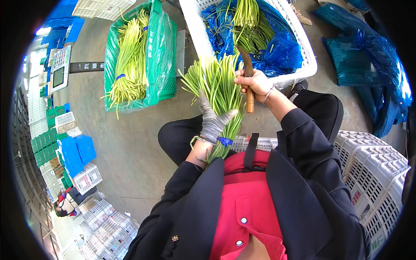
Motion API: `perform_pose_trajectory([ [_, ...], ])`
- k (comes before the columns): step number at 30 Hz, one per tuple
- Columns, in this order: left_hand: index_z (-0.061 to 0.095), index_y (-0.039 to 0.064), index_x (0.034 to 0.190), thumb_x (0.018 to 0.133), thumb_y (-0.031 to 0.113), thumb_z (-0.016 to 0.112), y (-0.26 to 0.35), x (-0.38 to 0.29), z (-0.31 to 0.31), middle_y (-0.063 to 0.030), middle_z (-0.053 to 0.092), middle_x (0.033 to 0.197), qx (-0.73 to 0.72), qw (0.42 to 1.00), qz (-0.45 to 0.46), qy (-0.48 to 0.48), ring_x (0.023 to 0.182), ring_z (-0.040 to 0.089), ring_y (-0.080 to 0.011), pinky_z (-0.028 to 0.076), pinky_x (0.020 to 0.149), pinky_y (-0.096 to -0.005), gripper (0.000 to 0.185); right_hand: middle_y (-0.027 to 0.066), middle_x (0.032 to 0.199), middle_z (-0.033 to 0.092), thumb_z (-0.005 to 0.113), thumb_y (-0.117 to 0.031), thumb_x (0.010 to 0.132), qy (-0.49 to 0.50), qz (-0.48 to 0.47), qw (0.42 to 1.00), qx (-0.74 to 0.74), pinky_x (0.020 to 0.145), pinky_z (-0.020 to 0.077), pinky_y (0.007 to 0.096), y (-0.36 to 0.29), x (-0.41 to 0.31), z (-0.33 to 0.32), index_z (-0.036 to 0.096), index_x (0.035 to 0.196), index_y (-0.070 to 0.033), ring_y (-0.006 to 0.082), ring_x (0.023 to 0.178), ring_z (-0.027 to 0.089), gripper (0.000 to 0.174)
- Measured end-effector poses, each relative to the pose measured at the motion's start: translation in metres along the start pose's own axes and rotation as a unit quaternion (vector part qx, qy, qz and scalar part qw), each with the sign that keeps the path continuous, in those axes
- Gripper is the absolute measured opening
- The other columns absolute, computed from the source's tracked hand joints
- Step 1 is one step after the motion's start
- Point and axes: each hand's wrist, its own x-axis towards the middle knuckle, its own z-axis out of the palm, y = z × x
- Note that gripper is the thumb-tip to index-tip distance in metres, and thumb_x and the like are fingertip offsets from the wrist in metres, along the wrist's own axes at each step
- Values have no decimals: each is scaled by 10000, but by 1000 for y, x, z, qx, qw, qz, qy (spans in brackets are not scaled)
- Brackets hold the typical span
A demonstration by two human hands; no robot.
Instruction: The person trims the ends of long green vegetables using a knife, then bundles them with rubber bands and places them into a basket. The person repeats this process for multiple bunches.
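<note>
A thick bundle of garlic scapes (217, 81) lies across my lap, bound near its lower end with blue tape (225, 141). My left hand (213, 120), in a grey knit glove, grips it from the left, just above the tape. The upper ends of the stems fan out. In my bare right hand (258, 85) is a knife (249, 99) with a turned wooden handle; its curved, brownish blade points away from me. My right fingertips are at the bundle's right edge. Whether they also pinch stems is unclear.
Beyond my knees stands a white crate (308, 70) lined with blue plastic, holding more scapes. A green crate (167, 58) of taped bundles sits front left, beside a scale display (59, 73). Filled blue bags (354, 61) lie right; white crates (367, 169) stand by my right side.
</note>
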Motion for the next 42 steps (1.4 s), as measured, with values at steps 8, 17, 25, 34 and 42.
perform_pose_trajectory([
  [8, 694, 8, 890, 830, 141, 698, -3, 0, -5, -85, 510, 1081, -61, 994, -59, -69, 911, 524, -176, 431, 846, -291, 146, -5, 723, 609, 730, -16, 751, 44, -36, 994, -95, 506, 441, 236, 1, 8, 2, 591, 818, -83, 73, 554, 524, 169],
  [17, 687, 16, 865, 783, 168, 746, -17, 4, -10, -137, 491, 1181, -140, 965, -182, -126, 1039, 487, -193, 378, 965, -309, 182, -42, 658, 525, 741, -63, 762, 48, -47, 997, -47, 519, 388, 234, 6, 17, -4, 550, 719, -115, 74, 544, 459, 202],
  [25, 679, -13, 854, 764, 73, 752, -7, 4, -11, -117, 469, 1193, -148, 964, -188, -116, 761, 549, -112, 482, 718, -225, 145, -13, 741, 566, 708, -71, 803, -54, -29, 998, 16, 521, 397, 226, -1, 12, -5, 605, 933, -51, 63, 547, 452, 168],
  [34, 684, 11, 851, 791, 114, 720, 7, 3, -16, -104, 497, 1086, -19, 993, -35, -110, 834, 529, -149, 451, 773, -264, 125, -23, 730, 565, 639, -212, 885, 9, 5, 995, -103, 502, 386, 198, 1, -9, -11, 599, 1056, -71, 33, 535, 436, 226],
  [42, 671, 1, 887, 791, 107, 711, -3, 5, -11, -117, 511, 1039, -89, 978, -114, -153, 892, 524, -195, 441, 820, -305, 149, 287, 959, 619, 541, -380, 879, -81, -170, 774, -605, 795, 489, 448, -2, -26, 16, 403, 1289, -11, 411, 902, 614, 569],
])
